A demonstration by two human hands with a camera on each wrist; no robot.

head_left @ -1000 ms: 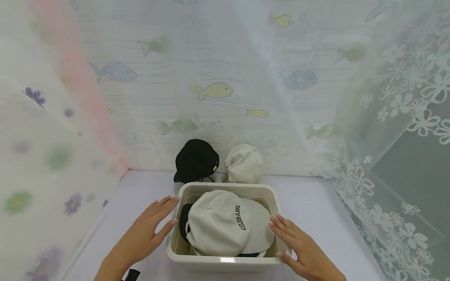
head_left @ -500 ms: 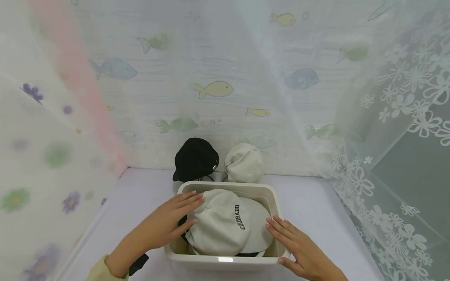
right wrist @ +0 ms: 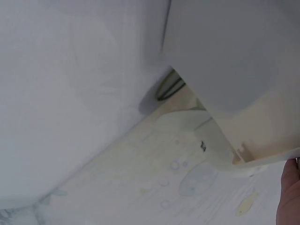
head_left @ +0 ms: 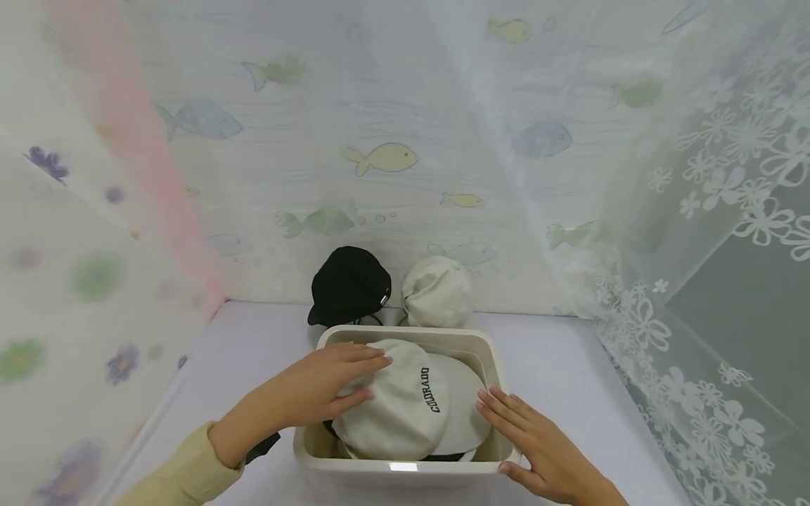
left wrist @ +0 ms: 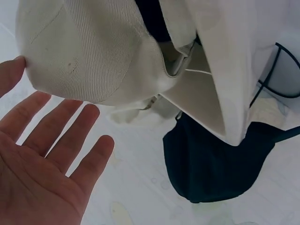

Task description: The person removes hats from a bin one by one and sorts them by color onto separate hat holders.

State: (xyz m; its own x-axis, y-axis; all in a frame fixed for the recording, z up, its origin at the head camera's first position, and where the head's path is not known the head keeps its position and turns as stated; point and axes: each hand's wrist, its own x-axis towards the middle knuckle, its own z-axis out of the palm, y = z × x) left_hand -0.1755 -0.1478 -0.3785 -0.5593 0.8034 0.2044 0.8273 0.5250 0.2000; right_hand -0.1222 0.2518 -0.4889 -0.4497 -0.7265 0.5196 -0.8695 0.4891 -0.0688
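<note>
The fingers (left wrist: 77,140) of the left hand (head_left: 319,383) are spread loosely, nothing gripped, and are laid at the crown of a cream cap (head_left: 399,414) lettered COLORADO; soft cloth is probably best met by so flat a touch, though how firmly it is pressed cannot be told. At the right hand (head_left: 534,439) the fingers are held straight beside the brim (head_left: 465,404), over the rim of the bin (head_left: 354,465), with nothing clasped: the bin seems to be braced from that side. The cap is lodged crown up in the bin, its brim turned along the longer way, presumably for fit; a dark edge (head_left: 446,457) is glimpsed beneath, so more headwear is likely stacked under it. Beyond, a black cap (head_left: 350,284) and a white cap (head_left: 438,292) are set side by side on the worktop (head_left: 557,379), near the fish-print curtain (head_left: 405,190), perhaps for want of room inside.
</note>
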